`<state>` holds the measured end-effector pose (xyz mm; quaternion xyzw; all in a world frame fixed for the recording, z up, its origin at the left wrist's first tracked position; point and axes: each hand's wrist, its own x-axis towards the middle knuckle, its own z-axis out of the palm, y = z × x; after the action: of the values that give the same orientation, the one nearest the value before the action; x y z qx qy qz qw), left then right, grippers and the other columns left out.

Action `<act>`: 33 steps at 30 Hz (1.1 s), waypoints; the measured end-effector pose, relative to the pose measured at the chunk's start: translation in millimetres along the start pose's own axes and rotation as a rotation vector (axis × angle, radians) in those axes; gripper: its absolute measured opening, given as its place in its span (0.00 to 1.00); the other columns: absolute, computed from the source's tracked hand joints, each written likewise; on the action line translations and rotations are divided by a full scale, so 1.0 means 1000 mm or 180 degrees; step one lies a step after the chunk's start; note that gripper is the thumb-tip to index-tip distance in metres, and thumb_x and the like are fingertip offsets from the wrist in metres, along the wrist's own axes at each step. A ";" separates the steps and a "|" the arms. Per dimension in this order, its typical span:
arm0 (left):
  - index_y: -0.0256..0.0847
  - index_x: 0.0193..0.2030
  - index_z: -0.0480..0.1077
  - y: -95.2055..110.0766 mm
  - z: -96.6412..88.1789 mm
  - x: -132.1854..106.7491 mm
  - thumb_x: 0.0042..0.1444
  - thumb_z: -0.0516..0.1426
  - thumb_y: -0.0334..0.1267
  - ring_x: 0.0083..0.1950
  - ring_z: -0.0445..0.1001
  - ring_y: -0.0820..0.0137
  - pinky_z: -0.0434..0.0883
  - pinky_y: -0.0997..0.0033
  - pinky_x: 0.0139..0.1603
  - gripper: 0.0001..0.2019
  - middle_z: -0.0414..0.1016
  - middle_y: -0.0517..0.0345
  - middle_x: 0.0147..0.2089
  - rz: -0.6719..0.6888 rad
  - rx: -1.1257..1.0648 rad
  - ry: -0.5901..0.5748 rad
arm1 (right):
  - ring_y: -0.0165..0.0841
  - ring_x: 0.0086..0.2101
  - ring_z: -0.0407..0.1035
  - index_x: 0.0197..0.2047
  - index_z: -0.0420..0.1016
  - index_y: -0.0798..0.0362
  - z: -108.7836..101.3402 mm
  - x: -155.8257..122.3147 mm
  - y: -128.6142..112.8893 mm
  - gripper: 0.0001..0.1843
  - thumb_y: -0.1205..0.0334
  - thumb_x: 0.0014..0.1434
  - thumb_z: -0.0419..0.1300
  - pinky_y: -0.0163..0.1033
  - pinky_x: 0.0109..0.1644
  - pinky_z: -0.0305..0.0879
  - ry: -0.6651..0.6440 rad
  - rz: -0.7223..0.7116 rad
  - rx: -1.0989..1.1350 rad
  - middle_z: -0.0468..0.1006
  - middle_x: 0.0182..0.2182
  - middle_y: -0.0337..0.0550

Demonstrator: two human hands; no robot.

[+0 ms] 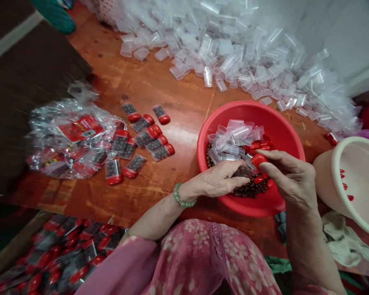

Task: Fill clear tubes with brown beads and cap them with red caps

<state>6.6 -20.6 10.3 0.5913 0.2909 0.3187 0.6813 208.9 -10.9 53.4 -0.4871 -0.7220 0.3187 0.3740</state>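
Observation:
My left hand (219, 178) is curled over the red plastic basin (249, 108) and holds a small clear plastic tube (241, 171) that looks to have dark contents. My right hand (287, 176) pinches a red cap (258, 160) close to that tube, with the cap and tube apart or barely touching. In the basin lie loose dark brown beads (250, 189), several clear tubes (230, 141) and several red caps (260, 146). A green bead bracelet (181, 196) circles my left wrist.
Capped tubes of dark beads (149, 137) lie on the orange wooden table (160, 98), left of the basin. Beyond are a heap of clear tubes (221, 57) and a plastic bag of packets (74, 139). A beige basin (353, 176) stands right; a box of capped tubes (58, 254) sits lower left.

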 end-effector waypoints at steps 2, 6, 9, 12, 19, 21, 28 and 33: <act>0.39 0.46 0.71 0.000 0.000 0.000 0.64 0.57 0.42 0.39 0.68 0.69 0.70 0.69 0.40 0.10 0.73 0.56 0.39 -0.0017 -0.0053 -0.0048 | 0.36 0.41 0.82 0.48 0.84 0.45 0.005 -0.001 -0.001 0.11 0.57 0.61 0.69 0.42 0.49 0.80 0.0256 0.0207 0.0213 0.87 0.43 0.41; 0.38 0.44 0.68 0.003 -0.002 0.001 0.64 0.57 0.43 0.37 0.66 0.71 0.68 0.69 0.40 0.10 0.70 0.58 0.37 -0.0119 -0.0331 -0.0104 | 0.36 0.43 0.82 0.48 0.84 0.45 0.012 -0.005 -0.001 0.11 0.57 0.62 0.68 0.43 0.52 0.79 0.0284 0.0126 -0.0028 0.87 0.44 0.42; 0.40 0.43 0.66 0.003 -0.003 0.001 0.63 0.57 0.45 0.31 0.62 0.73 0.63 0.71 0.33 0.11 0.65 0.63 0.31 -0.0224 -0.0593 -0.0131 | 0.36 0.43 0.81 0.51 0.83 0.44 0.013 -0.007 -0.002 0.12 0.59 0.63 0.67 0.43 0.51 0.79 0.0261 -0.0063 -0.0251 0.86 0.45 0.42; 0.40 0.41 0.65 0.002 -0.003 0.002 0.63 0.57 0.45 0.30 0.61 0.74 0.62 0.72 0.32 0.10 0.63 0.63 0.31 -0.0222 -0.0603 -0.0112 | 0.36 0.42 0.81 0.53 0.82 0.43 0.011 -0.008 -0.003 0.15 0.64 0.62 0.68 0.42 0.49 0.78 0.0130 -0.0349 -0.0429 0.86 0.43 0.40; 0.39 0.43 0.69 -0.001 -0.002 0.004 0.65 0.56 0.45 0.40 0.67 0.68 0.68 0.67 0.42 0.10 0.72 0.55 0.39 -0.0188 -0.0102 -0.0052 | 0.34 0.39 0.82 0.51 0.82 0.44 0.000 -0.003 -0.007 0.14 0.66 0.63 0.67 0.38 0.45 0.79 -0.0174 -0.0640 -0.0852 0.87 0.40 0.39; 0.39 0.41 0.69 0.001 -0.003 0.004 0.64 0.56 0.43 0.37 0.67 0.69 0.67 0.69 0.39 0.09 0.71 0.57 0.37 -0.0168 -0.0021 -0.0081 | 0.34 0.37 0.81 0.50 0.82 0.45 -0.005 0.000 -0.007 0.12 0.64 0.63 0.67 0.37 0.44 0.78 -0.0396 -0.0599 -0.0844 0.86 0.39 0.40; 0.39 0.38 0.64 0.009 -0.006 0.003 0.65 0.56 0.49 0.26 0.61 0.76 0.61 0.74 0.27 0.14 0.63 0.66 0.28 -0.0499 -0.0549 -0.0439 | 0.32 0.34 0.79 0.52 0.79 0.50 -0.008 0.002 -0.005 0.13 0.66 0.64 0.65 0.35 0.40 0.75 -0.0493 -0.0951 -0.1067 0.83 0.35 0.41; 0.38 0.33 0.65 0.007 -0.005 0.007 0.56 0.62 0.64 0.26 0.66 0.76 0.65 0.74 0.30 0.27 0.70 0.62 0.27 -0.0563 -0.1349 -0.0437 | 0.47 0.49 0.77 0.72 0.58 0.56 0.008 -0.012 -0.004 0.40 0.47 0.64 0.64 0.51 0.52 0.77 -0.0543 -0.1251 -0.1743 0.79 0.52 0.58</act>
<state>6.9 -11.4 16.5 0.4276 0.2211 0.2708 0.8336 203.6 -24.4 49.6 -0.3926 -0.8894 0.0747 0.2220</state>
